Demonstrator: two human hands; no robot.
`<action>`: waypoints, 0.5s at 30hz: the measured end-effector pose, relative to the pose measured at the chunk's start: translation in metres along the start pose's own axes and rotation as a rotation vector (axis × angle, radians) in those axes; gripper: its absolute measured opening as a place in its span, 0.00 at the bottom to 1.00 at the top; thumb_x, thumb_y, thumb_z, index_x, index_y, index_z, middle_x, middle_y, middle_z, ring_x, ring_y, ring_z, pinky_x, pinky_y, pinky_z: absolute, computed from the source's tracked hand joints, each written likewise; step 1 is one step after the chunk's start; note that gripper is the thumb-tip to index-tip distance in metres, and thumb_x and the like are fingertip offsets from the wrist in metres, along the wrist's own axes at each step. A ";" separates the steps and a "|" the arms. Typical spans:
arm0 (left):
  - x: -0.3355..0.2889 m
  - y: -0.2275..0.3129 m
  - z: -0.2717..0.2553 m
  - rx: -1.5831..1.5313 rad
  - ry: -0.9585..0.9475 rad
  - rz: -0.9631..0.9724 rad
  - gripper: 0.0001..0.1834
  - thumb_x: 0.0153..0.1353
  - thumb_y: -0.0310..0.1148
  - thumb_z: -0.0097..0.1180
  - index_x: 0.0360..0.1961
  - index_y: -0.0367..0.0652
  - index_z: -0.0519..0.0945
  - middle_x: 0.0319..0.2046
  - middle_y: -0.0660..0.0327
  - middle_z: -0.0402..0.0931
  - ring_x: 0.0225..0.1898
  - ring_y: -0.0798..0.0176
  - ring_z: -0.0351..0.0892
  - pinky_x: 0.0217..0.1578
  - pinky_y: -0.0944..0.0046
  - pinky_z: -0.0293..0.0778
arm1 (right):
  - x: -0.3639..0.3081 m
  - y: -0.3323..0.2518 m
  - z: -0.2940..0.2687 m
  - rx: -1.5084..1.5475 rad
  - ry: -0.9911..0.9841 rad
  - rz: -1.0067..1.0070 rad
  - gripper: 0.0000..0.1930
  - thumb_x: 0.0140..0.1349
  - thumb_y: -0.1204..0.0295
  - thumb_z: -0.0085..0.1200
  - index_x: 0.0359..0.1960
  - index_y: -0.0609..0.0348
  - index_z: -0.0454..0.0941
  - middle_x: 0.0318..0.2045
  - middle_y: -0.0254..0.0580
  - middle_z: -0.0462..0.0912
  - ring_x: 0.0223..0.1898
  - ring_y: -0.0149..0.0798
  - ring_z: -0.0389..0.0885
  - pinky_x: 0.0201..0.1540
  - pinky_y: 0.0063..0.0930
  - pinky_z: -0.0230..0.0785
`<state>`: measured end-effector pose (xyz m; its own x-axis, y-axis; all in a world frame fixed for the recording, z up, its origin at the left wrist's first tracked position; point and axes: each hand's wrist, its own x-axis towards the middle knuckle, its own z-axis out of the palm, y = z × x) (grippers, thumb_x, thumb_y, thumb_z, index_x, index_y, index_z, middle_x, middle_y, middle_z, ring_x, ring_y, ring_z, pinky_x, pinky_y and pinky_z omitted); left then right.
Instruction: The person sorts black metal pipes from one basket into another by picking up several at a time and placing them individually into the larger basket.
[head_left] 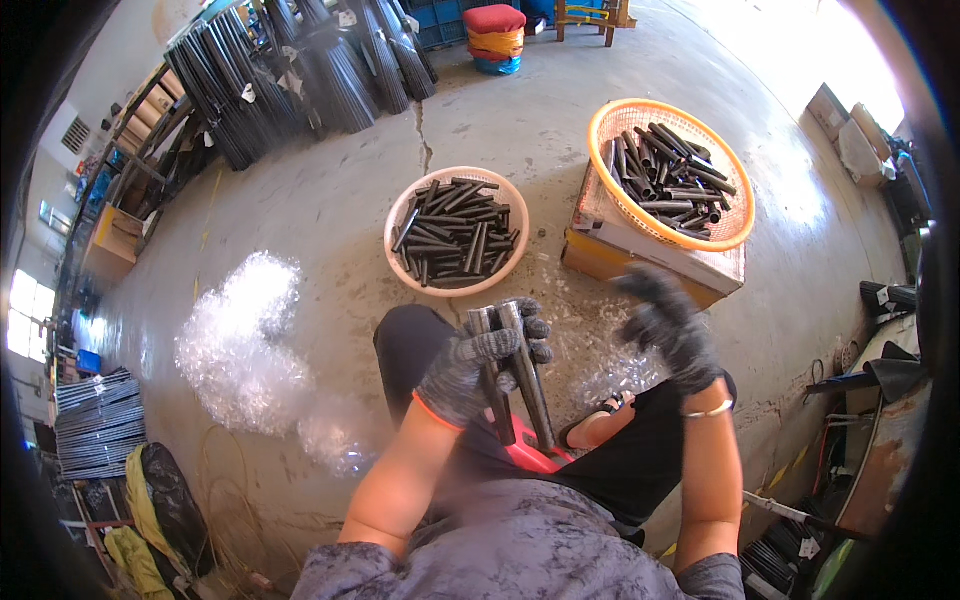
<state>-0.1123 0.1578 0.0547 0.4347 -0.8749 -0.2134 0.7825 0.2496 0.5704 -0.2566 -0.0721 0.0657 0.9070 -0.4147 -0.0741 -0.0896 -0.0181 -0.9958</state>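
My left hand (462, 378), in a grey knit glove with an orange cuff, is wrapped round two dark, shiny tubes (532, 385) above my lap. The tubes lie side by side, tilted, with their upper ends sticking out past the fingers. My right hand (672, 330), gloved the same way, is raised just below the orange-rimmed basket (740, 235). It is blurred by motion, but its fingers look apart and nothing shows in them. Many short black tubes (660, 160) fill that basket. A pink basket (392, 225) ahead of me holds more black tubes (455, 225).
The orange-rimmed basket rests on a cardboard box (650, 262). Clear plastic scraps (245, 345) lie heaped on the floor to the left, with more (620, 375) by my foot. Bundles of long black tubes (300, 75) stand at the back left, near a padded stool (496, 40).
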 end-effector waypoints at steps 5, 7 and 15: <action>-0.008 0.011 0.005 -0.025 -0.075 0.011 0.29 0.54 0.30 0.60 0.56 0.34 0.66 0.42 0.54 0.76 0.41 0.57 0.80 0.32 0.68 0.78 | 0.021 0.028 0.068 0.174 -0.503 0.197 0.21 0.60 0.64 0.58 0.52 0.63 0.73 0.38 0.39 0.81 0.36 0.29 0.76 0.39 0.23 0.70; -0.016 0.013 0.004 -0.075 -0.074 0.024 0.30 0.55 0.30 0.60 0.58 0.35 0.65 0.41 0.55 0.75 0.42 0.58 0.78 0.29 0.69 0.78 | 0.035 0.045 0.057 -0.088 -0.321 0.021 0.17 0.61 0.65 0.57 0.46 0.64 0.76 0.36 0.40 0.81 0.36 0.30 0.76 0.40 0.24 0.71; -0.028 0.017 -0.018 -0.181 -0.153 0.053 0.31 0.53 0.29 0.61 0.58 0.37 0.65 0.41 0.55 0.74 0.42 0.56 0.77 0.21 0.72 0.74 | 0.047 0.176 -0.150 -1.181 0.296 0.093 0.14 0.57 0.62 0.53 0.35 0.60 0.79 0.35 0.57 0.80 0.41 0.58 0.78 0.42 0.45 0.70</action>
<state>-0.1029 0.1936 0.0564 0.4155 -0.9078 -0.0566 0.8335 0.3551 0.4234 -0.2920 -0.2314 -0.1052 0.7621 -0.6469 0.0264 -0.6077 -0.7289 -0.3153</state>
